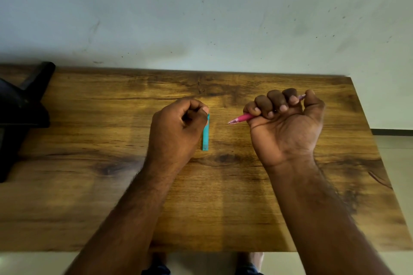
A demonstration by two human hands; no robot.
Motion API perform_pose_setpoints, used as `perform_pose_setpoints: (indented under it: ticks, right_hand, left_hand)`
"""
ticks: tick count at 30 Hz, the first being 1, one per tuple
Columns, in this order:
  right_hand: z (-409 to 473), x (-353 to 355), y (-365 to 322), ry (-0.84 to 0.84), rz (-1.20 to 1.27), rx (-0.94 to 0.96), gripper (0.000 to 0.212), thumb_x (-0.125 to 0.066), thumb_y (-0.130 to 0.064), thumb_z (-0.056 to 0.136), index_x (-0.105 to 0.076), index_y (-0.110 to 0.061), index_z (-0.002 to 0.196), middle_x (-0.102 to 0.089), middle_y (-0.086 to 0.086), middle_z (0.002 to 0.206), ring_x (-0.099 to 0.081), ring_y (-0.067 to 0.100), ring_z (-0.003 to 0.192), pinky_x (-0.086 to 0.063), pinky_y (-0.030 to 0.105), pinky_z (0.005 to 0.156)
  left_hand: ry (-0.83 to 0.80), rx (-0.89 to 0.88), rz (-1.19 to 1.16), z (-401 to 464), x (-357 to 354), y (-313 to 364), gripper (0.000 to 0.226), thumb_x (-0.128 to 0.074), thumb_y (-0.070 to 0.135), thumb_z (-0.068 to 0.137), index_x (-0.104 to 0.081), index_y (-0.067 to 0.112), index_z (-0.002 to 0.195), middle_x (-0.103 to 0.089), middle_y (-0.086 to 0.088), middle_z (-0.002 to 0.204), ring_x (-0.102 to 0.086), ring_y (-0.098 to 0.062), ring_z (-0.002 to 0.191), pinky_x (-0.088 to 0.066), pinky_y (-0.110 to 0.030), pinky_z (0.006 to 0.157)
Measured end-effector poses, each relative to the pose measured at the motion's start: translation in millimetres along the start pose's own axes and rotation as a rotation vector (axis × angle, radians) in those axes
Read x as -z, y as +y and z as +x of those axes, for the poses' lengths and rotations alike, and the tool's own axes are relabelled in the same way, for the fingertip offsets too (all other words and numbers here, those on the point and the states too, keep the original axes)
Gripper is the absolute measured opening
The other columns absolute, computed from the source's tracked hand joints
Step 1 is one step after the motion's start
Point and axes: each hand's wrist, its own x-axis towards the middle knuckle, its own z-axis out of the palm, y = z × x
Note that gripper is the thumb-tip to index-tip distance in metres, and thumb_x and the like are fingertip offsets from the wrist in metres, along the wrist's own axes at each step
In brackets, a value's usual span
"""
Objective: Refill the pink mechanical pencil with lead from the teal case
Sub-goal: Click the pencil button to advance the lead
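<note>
My right hand (pixel 283 123) is closed in a fist around the pink mechanical pencil (pixel 240 118), palm turned up. The pencil's tip points left toward the middle of the table and its back end pokes out past my thumb. My left hand (pixel 176 129) has its fingers curled, the fingertips pinching the top end of the slim teal lead case (pixel 205 136). The case hangs or stands roughly upright, its lower end at the wooden table (pixel 89 185). About a hand's width separates the pencil tip from the case.
A black object (pixel 20 114) sits at the table's left edge. A pale wall (pixel 201 18) rises right behind the table. The table's right edge drops to a light floor (pixel 393 152). My knees show below the near edge.
</note>
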Motion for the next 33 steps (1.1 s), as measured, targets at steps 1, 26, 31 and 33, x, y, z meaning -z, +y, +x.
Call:
perform_pose_setpoints:
  ticks: [1,26,31,33]
  right_hand:
    - [0.1,0.0,-0.1,-0.001,-0.001,0.001,0.046,-0.036,-0.046,0.102,-0.045,-0.019,0.066,-0.035,-0.004,0.055,-0.027,0.014,0.054,-0.031,0.031,0.060]
    - [0.2,-1.9,-0.1,-0.002,-0.038,-0.001,0.046,-0.035,-0.047,0.102,-0.045,-0.019,0.068,-0.035,-0.004,0.056,-0.027,0.014,0.055,-0.031,0.031,0.060]
    - [-1.2,-4.6,-0.4,-0.002,-0.038,0.005,0.045,-0.034,-0.044,0.103,-0.044,-0.019,0.067,-0.034,-0.004,0.056,-0.026,0.014,0.054,-0.031,0.031,0.059]
    - [-1.9,-5.9,-0.1,0.003,-0.039,0.013,0.046,-0.035,-0.046,0.102,-0.045,-0.019,0.067,-0.034,-0.003,0.056,-0.026,0.014,0.055,-0.030,0.031,0.059]
  left_hand:
    - [-0.002,0.000,0.001,-0.2,-0.1,0.0,0.009,-0.070,0.026,0.098,-0.076,0.019,0.098,-0.075,0.011,0.085,-0.072,0.001,0.084,-0.053,-0.006,0.070]
    - [0.096,-0.046,0.031,2.5,2.5,2.9,0.020,-0.072,0.020,0.096,-0.072,0.015,0.115,-0.069,0.006,0.118,-0.064,-0.001,0.095,-0.050,-0.003,0.073]
    - [0.096,-0.046,-0.007,2.8,2.8,3.5,0.021,-0.072,0.018,0.096,-0.071,0.014,0.117,-0.068,0.006,0.122,-0.066,-0.001,0.100,-0.051,-0.002,0.076]
    - [0.094,-0.043,-0.019,2.7,2.6,3.4,0.021,-0.072,0.018,0.096,-0.070,0.016,0.117,-0.068,0.006,0.122,-0.067,0.000,0.101,-0.052,-0.003,0.077]
